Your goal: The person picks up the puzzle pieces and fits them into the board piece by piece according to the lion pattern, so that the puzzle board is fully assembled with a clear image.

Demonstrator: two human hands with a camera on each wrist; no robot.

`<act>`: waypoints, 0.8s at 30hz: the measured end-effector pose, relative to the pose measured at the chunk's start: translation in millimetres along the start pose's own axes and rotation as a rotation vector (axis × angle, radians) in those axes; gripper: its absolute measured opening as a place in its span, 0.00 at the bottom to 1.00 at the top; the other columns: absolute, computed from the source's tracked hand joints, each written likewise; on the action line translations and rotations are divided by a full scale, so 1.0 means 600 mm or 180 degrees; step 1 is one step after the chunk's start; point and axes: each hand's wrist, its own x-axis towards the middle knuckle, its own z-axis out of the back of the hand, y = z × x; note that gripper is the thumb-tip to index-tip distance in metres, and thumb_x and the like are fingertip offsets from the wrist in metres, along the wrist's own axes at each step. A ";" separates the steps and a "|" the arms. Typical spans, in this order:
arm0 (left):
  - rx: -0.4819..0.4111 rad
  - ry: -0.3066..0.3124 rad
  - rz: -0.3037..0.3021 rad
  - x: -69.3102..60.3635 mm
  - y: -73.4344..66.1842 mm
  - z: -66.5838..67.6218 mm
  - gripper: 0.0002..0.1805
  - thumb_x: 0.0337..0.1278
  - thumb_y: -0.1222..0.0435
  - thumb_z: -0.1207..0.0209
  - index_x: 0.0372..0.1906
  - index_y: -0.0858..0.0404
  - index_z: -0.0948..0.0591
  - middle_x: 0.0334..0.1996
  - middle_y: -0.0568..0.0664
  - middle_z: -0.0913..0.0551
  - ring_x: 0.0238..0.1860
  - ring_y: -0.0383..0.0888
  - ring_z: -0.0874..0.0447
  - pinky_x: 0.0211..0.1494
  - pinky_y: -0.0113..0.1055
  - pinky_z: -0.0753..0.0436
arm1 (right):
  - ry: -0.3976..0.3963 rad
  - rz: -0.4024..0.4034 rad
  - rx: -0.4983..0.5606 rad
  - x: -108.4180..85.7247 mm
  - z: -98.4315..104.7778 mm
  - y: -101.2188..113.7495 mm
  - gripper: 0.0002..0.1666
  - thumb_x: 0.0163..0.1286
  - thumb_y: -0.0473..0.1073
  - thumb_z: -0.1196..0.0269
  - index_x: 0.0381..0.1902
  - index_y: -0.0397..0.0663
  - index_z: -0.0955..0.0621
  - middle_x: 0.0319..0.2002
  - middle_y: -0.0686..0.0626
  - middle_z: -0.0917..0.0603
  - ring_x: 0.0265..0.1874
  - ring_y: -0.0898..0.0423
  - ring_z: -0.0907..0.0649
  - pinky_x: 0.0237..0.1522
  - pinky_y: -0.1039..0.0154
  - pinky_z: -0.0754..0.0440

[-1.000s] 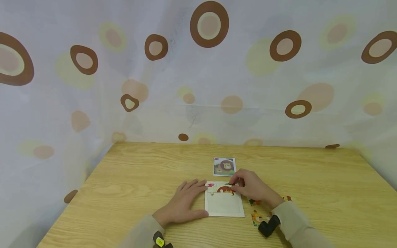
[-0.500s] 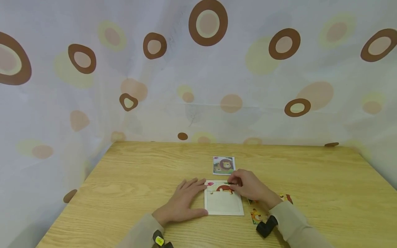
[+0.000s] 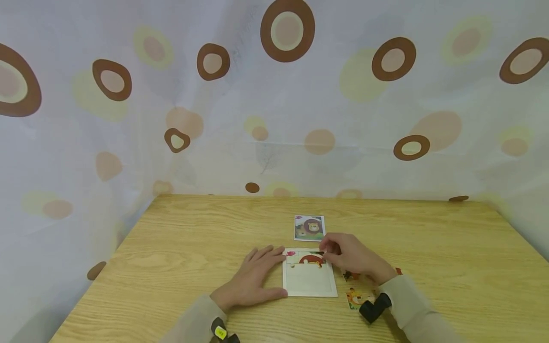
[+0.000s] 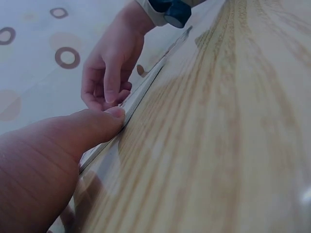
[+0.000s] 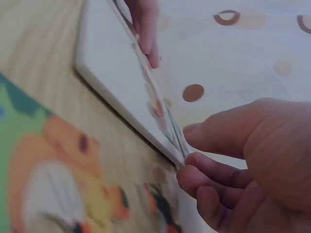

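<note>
A white square puzzle tray [image 3: 310, 284] lies on the table, with puzzle pieces [image 3: 310, 259] along its far side showing a pink flower and a brown mane. My left hand [image 3: 253, 281] rests flat at the tray's left edge; its thumb [image 4: 104, 124] touches the near corner. At the far right corner, my right hand [image 3: 351, 256] has its fingers bent and pinches a puzzle piece [image 5: 172, 127] between thumb and fingertips. That piece stands slightly tilted along the tray edge in the right wrist view. The fingers partly hide it in the head view.
Beyond the tray lies a lion picture card [image 3: 310, 228]. Several loose pieces lie right of the tray, including an orange one [image 3: 355, 299], partly under my right forearm. A spotted cloth [image 3: 240, 105] hangs behind the wooden table [image 3: 193, 238].
My right hand has shifted slightly to the right along the tray's far corner, baring more of the pieces there. The left hand stays in place.
</note>
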 end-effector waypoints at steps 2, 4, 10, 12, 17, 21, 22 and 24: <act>0.0002 -0.0006 -0.0007 0.000 -0.001 0.000 0.41 0.55 0.42 0.41 0.70 0.56 0.34 0.75 0.47 0.41 0.75 0.54 0.49 0.75 0.60 0.55 | 0.0045 0.0011 0.0014 -0.004 0.011 -0.004 0.06 0.67 0.34 0.40 0.42 0.39 0.21 0.28 0.53 0.22 0.24 0.66 0.27 0.28 0.69 0.25; 0.0004 -0.0010 -0.0006 0.000 -0.001 0.000 0.41 0.55 0.42 0.40 0.70 0.56 0.34 0.74 0.47 0.41 0.75 0.54 0.49 0.75 0.60 0.55 | 0.0084 0.0009 -0.0010 -0.008 0.020 -0.008 0.07 0.67 0.34 0.40 0.43 0.40 0.22 0.29 0.53 0.22 0.25 0.66 0.26 0.29 0.69 0.24; 0.0016 -0.0026 -0.0001 0.000 -0.003 0.000 0.41 0.54 0.42 0.40 0.70 0.57 0.33 0.74 0.47 0.41 0.75 0.54 0.49 0.75 0.59 0.54 | 0.0376 0.0070 0.0058 -0.023 0.049 -0.009 0.08 0.62 0.34 0.36 0.40 0.41 0.21 0.31 0.52 0.20 0.27 0.64 0.25 0.31 0.67 0.22; 0.0014 -0.0029 -0.0004 0.000 -0.003 0.000 0.41 0.54 0.42 0.40 0.70 0.57 0.33 0.74 0.48 0.41 0.75 0.54 0.49 0.75 0.59 0.54 | 0.0502 0.0070 0.0106 -0.027 0.057 -0.010 0.08 0.60 0.35 0.34 0.37 0.42 0.21 0.32 0.51 0.20 0.27 0.64 0.25 0.31 0.67 0.22; 0.0027 -0.0032 -0.0017 0.000 -0.003 0.000 0.41 0.54 0.42 0.40 0.70 0.57 0.33 0.74 0.48 0.41 0.75 0.54 0.49 0.75 0.60 0.54 | 0.0823 -0.0010 0.0126 -0.033 0.069 -0.017 0.12 0.56 0.36 0.31 0.38 0.42 0.20 0.33 0.50 0.21 0.28 0.63 0.26 0.31 0.68 0.23; 0.0022 -0.0030 -0.0014 -0.001 -0.003 0.000 0.41 0.54 0.42 0.40 0.70 0.58 0.34 0.74 0.48 0.41 0.75 0.54 0.49 0.75 0.59 0.55 | 0.1008 -0.0062 0.0157 -0.037 0.072 -0.021 0.15 0.54 0.36 0.30 0.40 0.42 0.21 0.31 0.50 0.23 0.27 0.60 0.28 0.29 0.69 0.27; 0.0022 -0.0031 -0.0014 -0.001 -0.002 -0.001 0.41 0.54 0.42 0.40 0.70 0.58 0.34 0.74 0.48 0.41 0.75 0.54 0.49 0.75 0.59 0.55 | 0.1049 -0.0074 0.0184 -0.038 0.072 -0.022 0.16 0.54 0.36 0.29 0.40 0.42 0.21 0.31 0.50 0.24 0.26 0.60 0.29 0.29 0.69 0.27; 0.0015 -0.0029 -0.0009 -0.001 -0.002 -0.001 0.42 0.54 0.42 0.40 0.70 0.58 0.34 0.74 0.48 0.41 0.75 0.54 0.49 0.75 0.59 0.55 | 0.1089 -0.0067 0.0225 -0.039 0.072 -0.022 0.16 0.53 0.36 0.29 0.40 0.42 0.21 0.31 0.50 0.25 0.26 0.61 0.30 0.28 0.69 0.28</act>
